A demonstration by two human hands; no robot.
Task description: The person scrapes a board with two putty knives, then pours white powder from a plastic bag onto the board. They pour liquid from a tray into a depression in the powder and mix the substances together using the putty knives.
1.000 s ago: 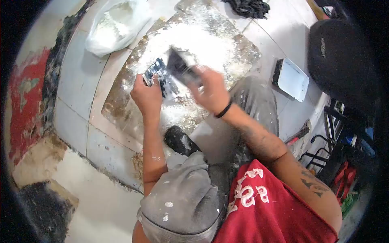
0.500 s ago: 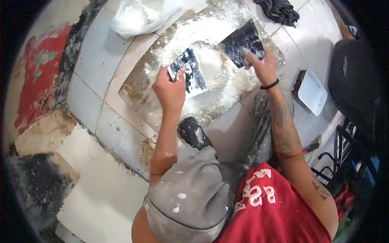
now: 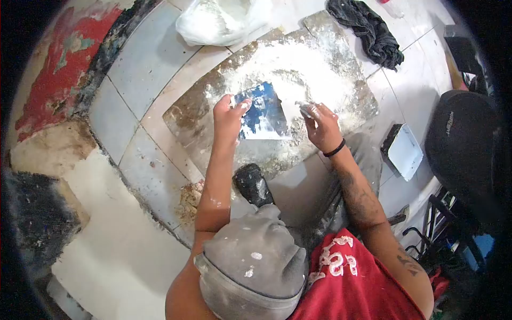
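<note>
My left hand (image 3: 228, 118) is closed on the left edge of a thin blue sheet (image 3: 261, 109), which is smeared with white material. To the right, my right hand (image 3: 322, 128) has its fingers pinched together on a second thin sheet (image 3: 305, 108), seen almost edge-on and largely hidden by glare and fingers. Both hands are above a stained board (image 3: 184, 109) on the tiled floor. White powder and paste (image 3: 333, 74) cover much of the board, with a ring-like mound near its middle. The two sheets appear apart.
A plastic bag of white material (image 3: 218, 21) lies beyond the board, with a dark cloth (image 3: 368, 32) farther right. At right are a white tray (image 3: 406, 152) and a black padded object (image 3: 458, 144). A dark shoe (image 3: 253, 184) is near the board's front edge.
My right hand has moved down and left, and its sheet has turned from face-on to nearly edge-on. The left sheet has tilted and now looks bluer. The view has shifted slightly.
</note>
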